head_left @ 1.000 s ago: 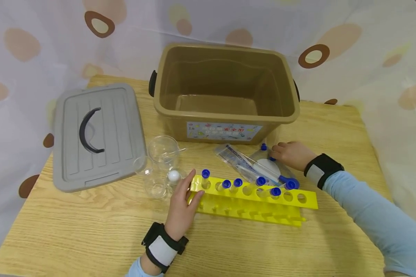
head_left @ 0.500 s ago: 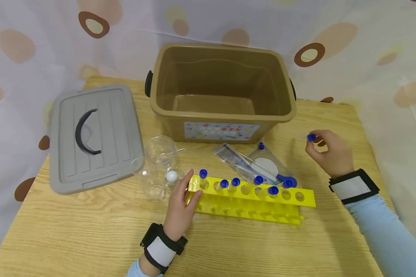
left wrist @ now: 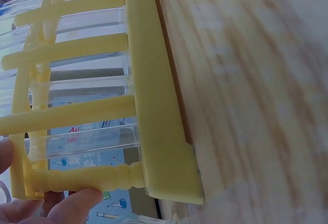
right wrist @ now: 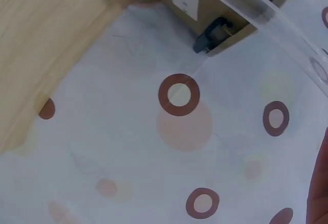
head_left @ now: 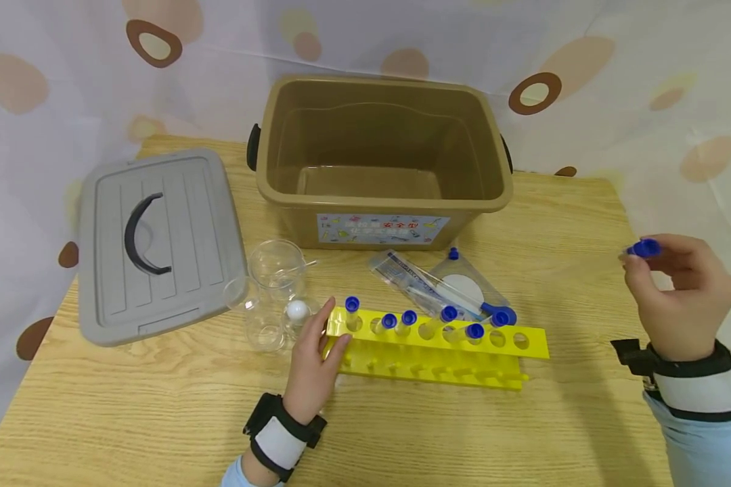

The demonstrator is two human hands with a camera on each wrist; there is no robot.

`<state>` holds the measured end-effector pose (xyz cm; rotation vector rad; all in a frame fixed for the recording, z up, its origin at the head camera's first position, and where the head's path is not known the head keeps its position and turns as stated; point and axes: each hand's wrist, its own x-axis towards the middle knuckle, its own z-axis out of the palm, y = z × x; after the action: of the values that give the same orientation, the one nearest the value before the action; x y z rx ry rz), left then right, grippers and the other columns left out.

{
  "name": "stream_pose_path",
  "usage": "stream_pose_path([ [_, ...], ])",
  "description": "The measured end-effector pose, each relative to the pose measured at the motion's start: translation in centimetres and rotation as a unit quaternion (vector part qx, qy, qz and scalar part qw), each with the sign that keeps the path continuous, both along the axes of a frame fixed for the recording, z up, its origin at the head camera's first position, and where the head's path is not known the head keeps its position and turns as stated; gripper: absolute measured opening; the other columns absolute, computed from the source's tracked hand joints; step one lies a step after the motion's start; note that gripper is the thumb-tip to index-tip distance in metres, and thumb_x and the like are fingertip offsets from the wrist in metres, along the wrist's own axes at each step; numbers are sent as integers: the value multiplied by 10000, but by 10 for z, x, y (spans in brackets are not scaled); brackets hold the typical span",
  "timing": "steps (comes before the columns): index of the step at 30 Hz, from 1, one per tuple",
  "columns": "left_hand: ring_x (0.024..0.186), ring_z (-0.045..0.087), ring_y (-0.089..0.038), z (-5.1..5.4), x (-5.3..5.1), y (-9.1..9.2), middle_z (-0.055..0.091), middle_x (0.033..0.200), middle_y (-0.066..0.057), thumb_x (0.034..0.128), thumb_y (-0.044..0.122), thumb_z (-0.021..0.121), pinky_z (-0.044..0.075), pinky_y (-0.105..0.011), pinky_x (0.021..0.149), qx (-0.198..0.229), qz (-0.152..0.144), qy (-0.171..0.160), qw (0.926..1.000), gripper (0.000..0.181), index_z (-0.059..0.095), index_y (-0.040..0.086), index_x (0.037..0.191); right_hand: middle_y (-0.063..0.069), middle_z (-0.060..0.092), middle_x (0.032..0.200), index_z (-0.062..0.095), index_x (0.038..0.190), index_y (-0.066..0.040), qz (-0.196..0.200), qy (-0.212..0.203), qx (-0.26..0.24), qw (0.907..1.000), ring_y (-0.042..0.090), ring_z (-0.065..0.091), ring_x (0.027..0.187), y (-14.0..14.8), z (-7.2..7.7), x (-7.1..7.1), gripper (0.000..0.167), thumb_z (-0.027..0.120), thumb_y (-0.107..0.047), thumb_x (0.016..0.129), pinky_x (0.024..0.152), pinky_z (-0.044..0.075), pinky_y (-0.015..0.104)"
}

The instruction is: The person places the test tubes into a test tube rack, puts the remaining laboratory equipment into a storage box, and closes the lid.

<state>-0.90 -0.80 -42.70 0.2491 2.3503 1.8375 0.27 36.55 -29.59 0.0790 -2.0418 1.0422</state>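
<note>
My left hand (head_left: 309, 379) grips the left end of a yellow test tube rack (head_left: 414, 358); its fingers hold the end post (left wrist: 82, 179) in the left wrist view. Several clear test tubes with blue caps (head_left: 352, 304) stand in the rack, some leaning. Off to the right, my right hand (head_left: 685, 297) pinches another test tube by its blue cap (head_left: 646, 248), raised above the table. That tube points leftward and is barely visible in the head view. Its clear body (right wrist: 277, 24) crosses the top right of the right wrist view.
A brown bin (head_left: 384, 203) stands behind the rack, its grey lid (head_left: 189, 270) lying to the left. Clear beakers (head_left: 275, 260) and a white ball (head_left: 296, 310) sit left of the rack. A plastic packet (head_left: 396, 274) and a clear conical flask (head_left: 484, 287) lie behind it.
My right hand has lifted a blue-capped test tube from beside the flask and carried it to the right. My left hand stays on the rack.
</note>
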Motion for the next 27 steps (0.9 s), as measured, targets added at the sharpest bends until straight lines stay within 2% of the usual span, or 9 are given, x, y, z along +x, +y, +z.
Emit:
stream_pose_path([
  [2, 1314, 388, -358, 0, 0, 0, 407, 1412, -189, 949, 180, 541, 398, -515, 1020, -1, -7, -20, 10000, 531, 359, 39, 1427, -107, 684, 811, 590, 901, 215, 305, 168, -375, 9987, -24, 633, 695, -4, 4, 5, 182, 554, 115, 753, 681, 484, 88],
  [4, 1315, 385, -359, 0, 0, 0, 405, 1413, -189, 949, 177, 541, 394, -517, 1023, 1, -14, -39, 10000, 532, 357, 39, 1428, -40, 701, 791, 594, 885, 205, 715, 354, -801, 9936, 22, 650, 679, -8, 7, 9, 165, 545, 144, 740, 667, 499, 99],
  [7, 1316, 383, -362, 0, 0, 0, 403, 1413, -191, 950, 172, 540, 391, -520, 1024, 1, -21, -46, 10000, 532, 355, 35, 1429, 47, 718, 787, 582, 879, 214, 1437, 604, -1354, 9785, 83, 669, 674, -15, 10, 15, 152, 575, 166, 736, 663, 516, 117],
  [10, 1312, 386, -365, 0, 0, -1, 406, 1407, -195, 950, 167, 540, 393, -520, 1021, 5, -30, -26, 10000, 531, 354, 29, 1428, 89, 720, 807, 577, 903, 222, 1896, 663, -1636, 9659, 114, 681, 691, -22, 10, 22, 171, 604, 165, 744, 678, 528, 132],
  [15, 1311, 387, -360, 1, 0, -1, 411, 1401, -194, 950, 161, 539, 392, -521, 1022, 24, -38, -27, 10000, 531, 352, 31, 1429, 108, 709, 848, 567, 935, 233, 2194, 488, -1733, 9589, 133, 686, 725, -31, 6, 27, 202, 621, 168, 752, 710, 540, 154],
  [21, 1314, 385, -358, 1, 0, -1, 406, 1408, -191, 950, 165, 541, 391, -519, 1024, 26, -46, -35, 10000, 533, 352, 33, 1430, 82, 709, 896, 563, 955, 220, 2463, 204, -1548, 9565, 113, 689, 771, -41, 2, 28, 199, 627, 148, 780, 747, 535, 144],
  [27, 1309, 392, -360, 1, 0, -1, 412, 1405, -190, 950, 172, 542, 395, -516, 1021, 16, -31, -5, 10000, 532, 356, 27, 1427, 80, 703, 910, 559, 967, 224, 2637, 102, -1523, 9524, 119, 681, 784, -45, -4, 26, 201, 585, 187, 772, 754, 534, 144],
])
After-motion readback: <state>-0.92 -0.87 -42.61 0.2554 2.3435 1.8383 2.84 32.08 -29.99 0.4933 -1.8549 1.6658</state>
